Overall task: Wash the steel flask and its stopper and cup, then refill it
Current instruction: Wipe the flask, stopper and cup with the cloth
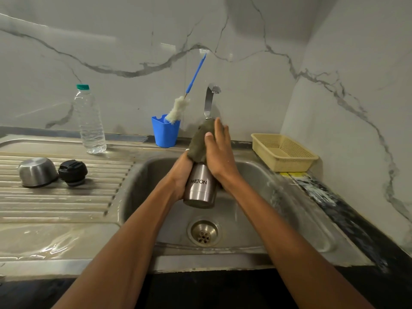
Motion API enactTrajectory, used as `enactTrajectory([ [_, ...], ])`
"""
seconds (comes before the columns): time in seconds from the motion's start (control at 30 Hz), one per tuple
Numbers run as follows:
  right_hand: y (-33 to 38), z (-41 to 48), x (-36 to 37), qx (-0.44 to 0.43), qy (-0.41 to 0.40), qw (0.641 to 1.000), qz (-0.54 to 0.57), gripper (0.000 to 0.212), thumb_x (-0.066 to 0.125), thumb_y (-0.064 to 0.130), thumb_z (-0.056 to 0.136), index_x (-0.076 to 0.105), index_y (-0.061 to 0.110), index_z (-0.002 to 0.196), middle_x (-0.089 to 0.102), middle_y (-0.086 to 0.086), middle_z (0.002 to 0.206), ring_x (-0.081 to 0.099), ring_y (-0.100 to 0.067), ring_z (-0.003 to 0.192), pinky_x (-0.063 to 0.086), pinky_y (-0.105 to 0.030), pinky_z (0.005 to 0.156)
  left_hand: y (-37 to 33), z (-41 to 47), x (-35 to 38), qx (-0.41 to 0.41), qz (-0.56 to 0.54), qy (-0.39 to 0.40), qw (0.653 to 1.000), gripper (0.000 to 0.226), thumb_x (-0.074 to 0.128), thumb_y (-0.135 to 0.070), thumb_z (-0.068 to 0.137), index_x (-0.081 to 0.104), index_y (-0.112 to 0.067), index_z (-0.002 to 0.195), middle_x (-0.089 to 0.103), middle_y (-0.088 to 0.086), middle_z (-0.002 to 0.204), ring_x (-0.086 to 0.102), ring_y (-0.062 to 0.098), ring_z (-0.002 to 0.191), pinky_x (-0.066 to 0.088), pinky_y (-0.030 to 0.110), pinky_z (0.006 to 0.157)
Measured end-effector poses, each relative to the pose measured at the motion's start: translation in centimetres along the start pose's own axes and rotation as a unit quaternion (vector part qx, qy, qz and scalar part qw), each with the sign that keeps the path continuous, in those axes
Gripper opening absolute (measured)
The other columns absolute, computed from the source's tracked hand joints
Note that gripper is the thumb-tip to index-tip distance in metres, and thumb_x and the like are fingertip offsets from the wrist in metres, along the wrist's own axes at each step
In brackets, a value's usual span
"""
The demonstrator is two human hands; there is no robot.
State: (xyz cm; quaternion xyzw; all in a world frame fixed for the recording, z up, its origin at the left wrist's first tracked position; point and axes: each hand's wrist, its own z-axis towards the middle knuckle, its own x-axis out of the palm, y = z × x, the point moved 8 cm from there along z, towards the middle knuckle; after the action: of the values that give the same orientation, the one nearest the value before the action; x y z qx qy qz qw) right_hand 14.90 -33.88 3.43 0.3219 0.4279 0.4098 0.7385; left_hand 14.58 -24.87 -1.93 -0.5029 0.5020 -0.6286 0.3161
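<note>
The left hand point(178, 178) is wrapped round the lower body of the steel flask point(200, 186), palm on its left side, fingers hidden behind. The right hand point(219, 152) is laid over a grey-green scrub pad point(198, 142). The pad is clamped onto the flask's upper half between the thumb in front and the fingers over the top. How far those fingers curl round the back cannot be told from this view.

Key relation: the flask's long axis is tilted, with the base low and towards the person and the neck up and away towards the tap point(210, 97). The neck end is covered by the pad, so the mouth is not seen. The right hand is the nearer one to the neck and the left is nearer the base. Any scrub stroke is judged to run along this axis, with the left hand as the anchor.

The flask is held in the air over the sink point(256, 175), above the drain point(204, 233) and just below the spout. No water stream is made out.

Further out on the left, the steel cup point(36, 171) is set mouth down on the drainboard point(66, 204). The black stopper point(72, 172) lies just beside it. Both are well apart from the hands and are judged not yet washed.

A water bottle point(90, 123) is stood behind them. A bottle brush point(178, 108) is propped in a blue holder point(165, 132) near the tap.
</note>
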Motion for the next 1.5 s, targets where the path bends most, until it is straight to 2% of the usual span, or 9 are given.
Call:
enactTrajectory([
  [0.17, -3.5, 0.6, 0.0, 0.096, -0.014, 0.981, 0.166, 0.071, 0.035, 0.058, 0.096, 0.014, 0.039, 0.161, 0.030, 0.007, 0.165, 0.036, -0.013, 0.147, 0.032, -0.045, 0.122, 0.1, 0.4, -0.1, 0.013, 0.061, -0.040, 0.997, 0.039, 0.066, -0.038, 0.093, 0.065, -0.002, 0.109, 0.073, 0.026, 0.095, 0.073, 0.039, 0.077, 0.063, 0.052, 0.072],
  [0.33, -5.3, -0.9, 1.5, 0.132, 0.025, 0.975, 0.178, 0.070, 0.033, 0.067, 0.089, 0.030, 0.040, 0.153, 0.059, -0.008, 0.142, 0.064, -0.025, 0.122, 0.050, -0.053, 0.106, -1.0, 0.8, -1.6, 0.089, 0.045, -0.109, 0.989, 0.017, 0.060, -0.029, 0.100, 0.067, -0.013, 0.102, 0.075, 0.006, 0.078, 0.073, 0.017, 0.065, 0.057, 0.028, 0.055],
  [0.43, -3.9, -2.7, 3.2, 0.131, 0.087, 0.981, 0.112, 0.077, 0.028, 0.071, 0.089, 0.008, 0.045, 0.159, 0.045, -0.005, 0.156, 0.055, -0.024, 0.133, 0.044, -0.050, 0.112, -1.1, 1.5, -3.5, 0.109, 0.012, -0.151, 0.983, 0.037, 0.061, -0.045, 0.099, 0.066, -0.012, 0.115, 0.076, 0.012, 0.101, 0.075, 0.026, 0.089, 0.062, 0.037, 0.070],
  [0.63, -0.9, -4.2, 4.4, 0.018, 0.130, 0.991, -0.016, 0.065, 0.032, 0.045, 0.109, -0.004, 0.035, 0.162, -0.009, 0.003, 0.171, 0.011, -0.015, 0.155, 0.015, -0.021, 0.115, -0.7, 1.8, -4.9, 0.055, -0.087, -0.139, 0.985, 0.030, 0.050, -0.040, 0.106, 0.065, -0.014, 0.108, 0.071, 0.005, 0.093, 0.070, 0.016, 0.082, 0.057, 0.029, 0.070],
  [0.73, -0.4, -3.6, 3.8, -0.022, 0.096, 0.993, -0.060, 0.061, 0.032, 0.042, 0.109, -0.001, 0.042, 0.161, -0.025, 0.002, 0.167, -0.005, -0.021, 0.157, 0.010, -0.035, 0.126, -0.2, 2.4, -3.9, 0.023, -0.065, -0.068, 0.995, 0.022, 0.062, -0.019, 0.101, 0.063, -0.005, 0.118, 0.069, 0.010, 0.103, 0.064, 0.020, 0.094, 0.054, 0.021, 0.078],
  [0.93, -0.7, -1.3, -0.2, -0.048, -0.017, 0.990, -0.134, 0.058, 0.031, 0.039, 0.110, 0.007, 0.036, 0.162, -0.023, 0.001, 0.168, -0.017, -0.025, 0.155, -0.002, -0.040, 0.123, 0.8, 0.5, -0.1, 0.001, 0.051, 0.031, 0.998, 0.041, 0.059, -0.043, 0.098, 0.070, -0.009, 0.116, 0.075, 0.016, 0.110, 0.073, 0.028, 0.092, 0.061, 0.041, 0.079],
  [1.13, -2.9, 0.4, -1.5, 0.019, -0.027, 0.999, -0.009, 0.056, 0.030, 0.040, 0.110, 0.009, 0.037, 0.162, -0.006, 0.003, 0.171, 0.008, -0.016, 0.155, 0.012, -0.034, 0.124, 1.3, 0.1, 1.4, -0.016, 0.074, 0.058, 0.995, 0.043, 0.055, -0.045, 0.100, 0.067, -0.008, 0.116, 0.076, 0.015, 0.103, 0.074, 0.025, 0.089, 0.060, 0.038, 0.077],
  [1.33, -6.0, 0.3, -0.1, 0.130, -0.022, 0.964, 0.233, 0.066, 0.039, 0.055, 0.098, 0.018, 0.041, 0.159, 0.041, 0.002, 0.159, 0.050, -0.019, 0.138, 0.041, -0.049, 0.116, 1.7, 0.6, 0.4, -0.042, 0.047, -0.019, 0.998, 0.036, 0.042, -0.038, 0.104, 0.064, -0.010, 0.099, 0.074, 0.009, 0.071, 0.071, 0.021, 0.061, 0.058, 0.032, 0.057],
  [1.5, -5.6, -1.9, 2.3, 0.176, 0.029, 0.950, 0.255, 0.050, 0.034, 0.058, 0.104, 0.044, 0.037, 0.148, 0.068, -0.007, 0.129, 0.071, -0.022, 0.110, 0.056, -0.048, 0.099, 1.3, 1.5, -1.0, -0.019, -0.051, -0.076, 0.996, 0.054, 0.056, -0.062, 0.094, 0.071, -0.016, 0.120, 0.077, 0.016, 0.103, 0.075, 0.029, 0.088, 0.060, 0.040, 0.074],
])
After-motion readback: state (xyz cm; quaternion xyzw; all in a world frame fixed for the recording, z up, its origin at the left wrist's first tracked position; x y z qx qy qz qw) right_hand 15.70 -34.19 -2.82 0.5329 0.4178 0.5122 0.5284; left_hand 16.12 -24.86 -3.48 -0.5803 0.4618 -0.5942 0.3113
